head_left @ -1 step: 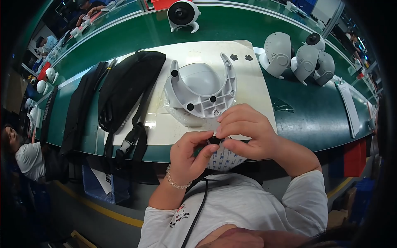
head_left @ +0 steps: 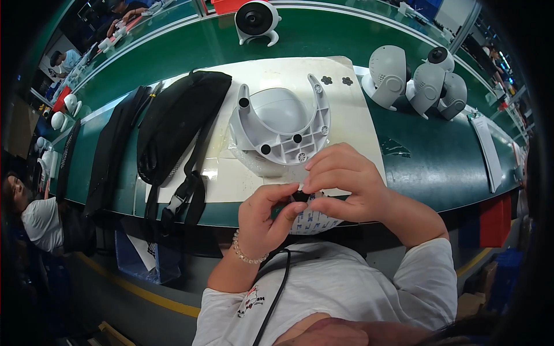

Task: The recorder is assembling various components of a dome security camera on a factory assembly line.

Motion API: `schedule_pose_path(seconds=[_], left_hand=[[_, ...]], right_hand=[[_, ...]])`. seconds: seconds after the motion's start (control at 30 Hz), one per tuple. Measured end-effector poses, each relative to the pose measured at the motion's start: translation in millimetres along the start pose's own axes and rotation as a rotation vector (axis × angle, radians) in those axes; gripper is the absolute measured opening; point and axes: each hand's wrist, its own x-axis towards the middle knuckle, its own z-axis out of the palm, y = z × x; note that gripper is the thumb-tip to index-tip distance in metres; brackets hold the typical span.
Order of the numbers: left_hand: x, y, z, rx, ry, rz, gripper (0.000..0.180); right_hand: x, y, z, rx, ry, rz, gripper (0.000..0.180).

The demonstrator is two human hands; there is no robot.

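A white adhesive backing sheet with blue print hangs between my two hands at the near edge of the table. My left hand pinches it between thumb and fingers, beside a small black pad. My right hand closes on the sheet from the other side, its fingertips close to my left ones. Part of the pad is hidden by the fingers. Just beyond them a white plastic camera housing lies base up. Round black pads sit on its curved base.
Under the housing is a pale board, with two flower-shaped black pieces at its far right. A black bag with a buckle lies left. White cameras stand right, another at the back. A person sits far left.
The sheet's lower end has risen and tilted, so less of it hangs below my hands. Both hands keep nearly the same place.
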Motion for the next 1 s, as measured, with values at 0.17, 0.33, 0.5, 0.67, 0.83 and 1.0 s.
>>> schedule_pose_path(seconds=[0.17,0.33,0.5,0.67,0.83,1.0], left_hand=[[2.0,-0.4,-1.2,0.166,-0.028,0.120,0.022],[-0.4,-2.8,2.6,0.139,0.002,0.069,0.020],[-2.9,-9.7,1.5,-0.078,0.006,-0.074,0.022],[0.7,-7.7,1.0,-0.005,-0.017,-0.023,0.031],[6.9,-10.2,2.4,0.162,0.052,0.094,0.049],[9.2,-17.5,0.3,0.375,0.022,0.158,0.066]], right_hand=[[1.4,0.1,-0.8,-0.082,0.002,-0.038,0.021],[-3.8,-2.8,1.4,-0.460,0.016,-0.213,0.018],[-7.0,0.6,5.6,-0.573,0.007,-0.273,0.017],[-10.4,10.6,14.2,-0.494,0.013,-0.245,0.016],[3.2,11.2,4.0,-0.219,0.146,0.081,0.009],[9.7,17.6,3.8,-0.170,0.003,0.252,0.012]])
